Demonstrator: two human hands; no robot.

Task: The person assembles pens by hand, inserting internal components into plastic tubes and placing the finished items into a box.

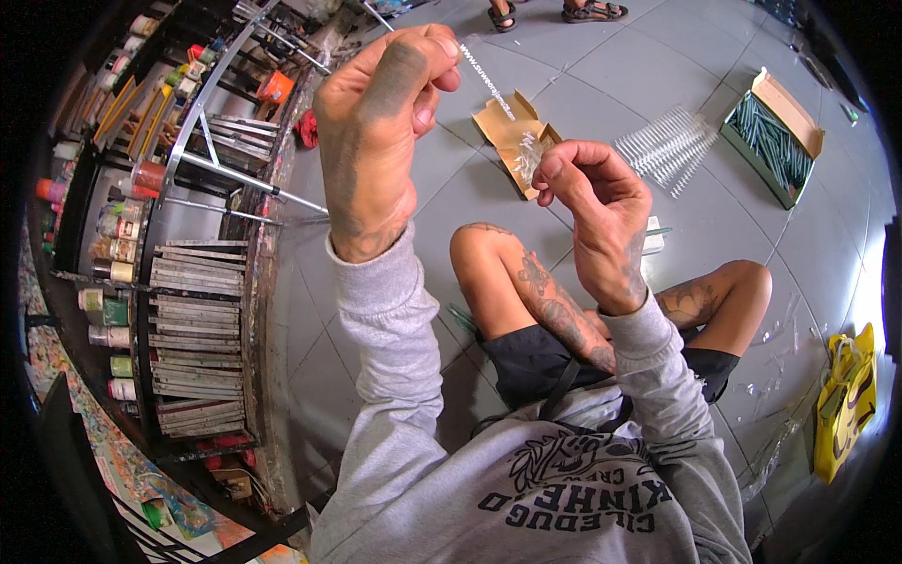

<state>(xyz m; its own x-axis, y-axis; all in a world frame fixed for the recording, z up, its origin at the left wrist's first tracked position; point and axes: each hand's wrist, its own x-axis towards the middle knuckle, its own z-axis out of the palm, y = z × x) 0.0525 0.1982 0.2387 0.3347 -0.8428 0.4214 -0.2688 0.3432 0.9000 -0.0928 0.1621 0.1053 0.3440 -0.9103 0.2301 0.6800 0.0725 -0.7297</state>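
Note:
My left hand (pixel 371 141) is raised at the upper middle, its thumb and fingers pinched on one end of a narrow clear plastic sleeve (pixel 488 83) with white lettering. The sleeve runs down toward my right hand (pixel 601 216), whose thumb and fingertips are also pinched together at its lower end. Beyond the right hand, an open cardboard box (pixel 498 122) holds crumpled clear plastic pieces. Several similar clear sleeves (pixel 665 148) lie fanned out on the floor. At the far right stands an open box full of dark green pens (pixel 770 141).
Grey floor tiles (pixel 324 362) surround my crossed legs. A small white box (pixel 652 237) with a green pen lies behind my right wrist. Racks of paint jars and stacked frames (pixel 199 320) line the left. A yellow bag (pixel 841 414) stands right; sandalled feet (pixel 594 11) show at the top.

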